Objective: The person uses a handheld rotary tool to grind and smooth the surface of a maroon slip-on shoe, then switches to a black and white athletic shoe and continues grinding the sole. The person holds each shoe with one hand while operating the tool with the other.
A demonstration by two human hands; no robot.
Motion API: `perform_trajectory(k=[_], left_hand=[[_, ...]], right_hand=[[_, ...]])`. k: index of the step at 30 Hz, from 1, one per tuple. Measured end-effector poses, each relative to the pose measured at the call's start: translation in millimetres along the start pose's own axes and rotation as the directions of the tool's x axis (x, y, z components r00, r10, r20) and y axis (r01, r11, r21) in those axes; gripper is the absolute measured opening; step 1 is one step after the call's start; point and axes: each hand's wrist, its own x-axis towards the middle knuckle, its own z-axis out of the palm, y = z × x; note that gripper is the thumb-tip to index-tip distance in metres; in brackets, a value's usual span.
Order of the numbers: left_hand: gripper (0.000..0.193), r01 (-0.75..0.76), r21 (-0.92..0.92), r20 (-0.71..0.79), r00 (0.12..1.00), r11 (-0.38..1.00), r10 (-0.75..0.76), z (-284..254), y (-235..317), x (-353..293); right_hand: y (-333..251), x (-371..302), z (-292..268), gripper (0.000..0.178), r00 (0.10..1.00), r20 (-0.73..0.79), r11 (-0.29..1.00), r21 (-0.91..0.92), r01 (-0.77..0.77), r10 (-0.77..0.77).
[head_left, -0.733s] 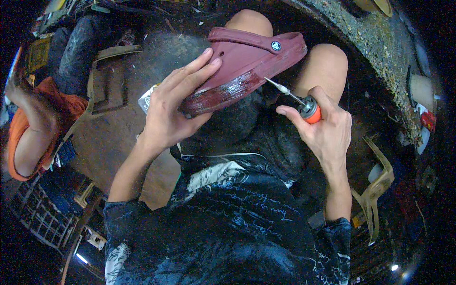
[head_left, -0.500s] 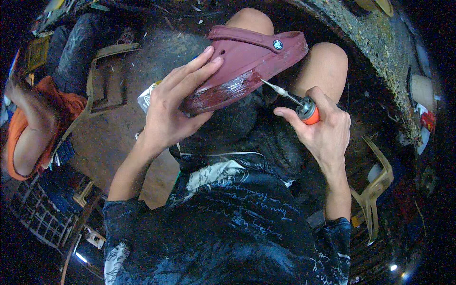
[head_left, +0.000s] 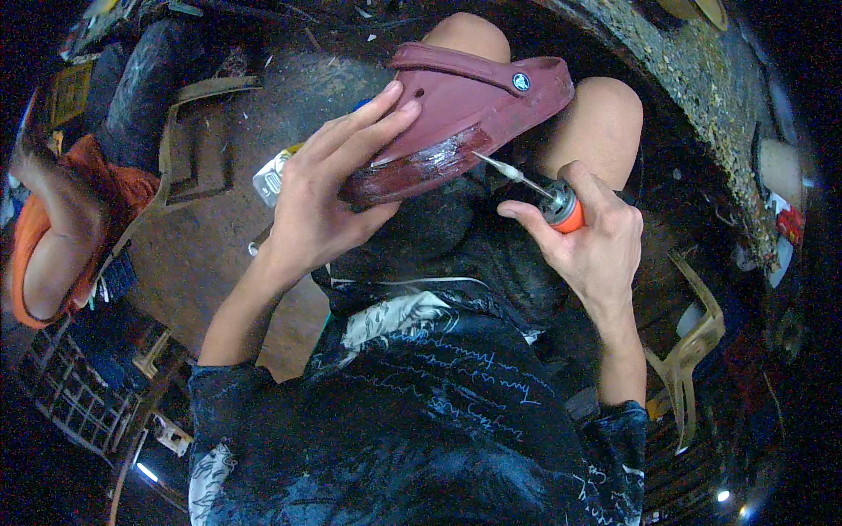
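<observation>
A maroon foam clog (head_left: pixel 465 105) with a heel strap and a round rivet lies tilted on its side above my lap. Along its lower side runs a glossy, wet-looking dark strip. My left hand (head_left: pixel 329 175) grips the toe end, fingers across the upper and thumb beneath the sole. My right hand (head_left: pixel 592 237) is closed round the black and orange handle of a slim pointed tool (head_left: pixel 513 174). This tool has a thin metal shaft and a pale tapered tip, which is at the clog's lower edge by the glossy strip; whether it touches I cannot tell.
Both bare knees (head_left: pixel 601 123) flank the clog. To the left sits another person in orange (head_left: pixel 66 237), near a tan plastic chair (head_left: pixel 189 140). A rough concrete ledge (head_left: pixel 675 96) curves along the upper right. Another chair part (head_left: pixel 688 351) stands at right.
The pointed tool has shifted slightly left and down along the clog's edge. The clog and my left hand have moved a little to the right.
</observation>
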Motion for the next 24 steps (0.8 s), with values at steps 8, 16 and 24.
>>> perform_trajectory(k=[8, 16, 24], left_hand=[[0.087, 0.051, -0.004, 0.028, 0.998, 0.999, -0.051, 1, 4, -2], [0.093, 0.079, -0.057, -0.09, 0.992, 0.995, -0.084, 21, 17, -6], [0.086, 0.157, -0.066, -0.144, 0.976, 0.985, -0.165, 39, 32, -15]], right_hand=[[-1, 0, 2, 0.062, 1.0, -0.003, 1.0, 0.017, -0.024, 0.024], [-9, -9, -11, 0.06, 0.973, 0.024, 0.964, 0.132, -0.229, 0.228], [-7, -6, -5, 0.061, 0.913, 0.062, 0.903, 0.135, -0.408, 0.403]])
